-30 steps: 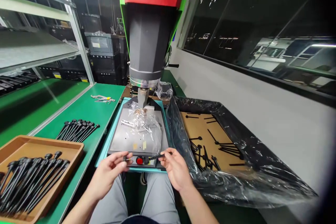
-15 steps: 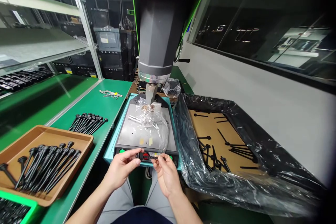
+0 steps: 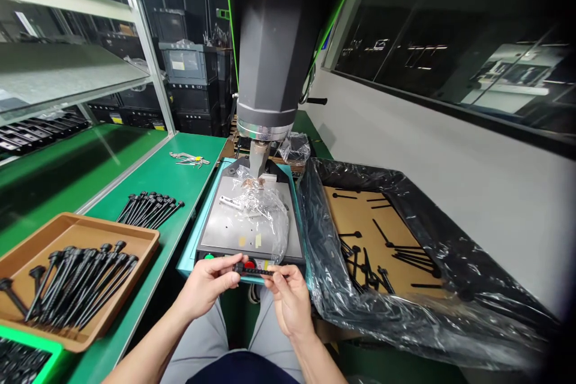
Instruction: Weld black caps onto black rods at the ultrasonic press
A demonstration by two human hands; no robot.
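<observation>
Between my two hands lies a thin black rod with a round head [image 3: 254, 270], held level in front of the machine's front panel. My left hand [image 3: 210, 282] pinches its thicker head end between thumb and fingers. The thin end is gripped by the fingertips of my right hand [image 3: 290, 297]. Just beyond is the machine's metal base plate [image 3: 229, 234], with crumpled clear plastic film [image 3: 270, 210] on it. A red button [image 3: 249, 264] shows right behind the rod.
A brown tray [image 3: 148, 237] at left holds several similar rods; another bundle [image 3: 150, 209] lies on the green bench [image 3: 180, 177]. At right, a box lined with black plastic [image 3: 324, 240] has rods on cardboard. The machine head [image 3: 270, 60] hangs overhead. Small tools [image 3: 189, 159] lie farther back.
My right hand has shifted slightly right along the rod, and more of the rod's thin end shows. My left hand stays at the head end.
</observation>
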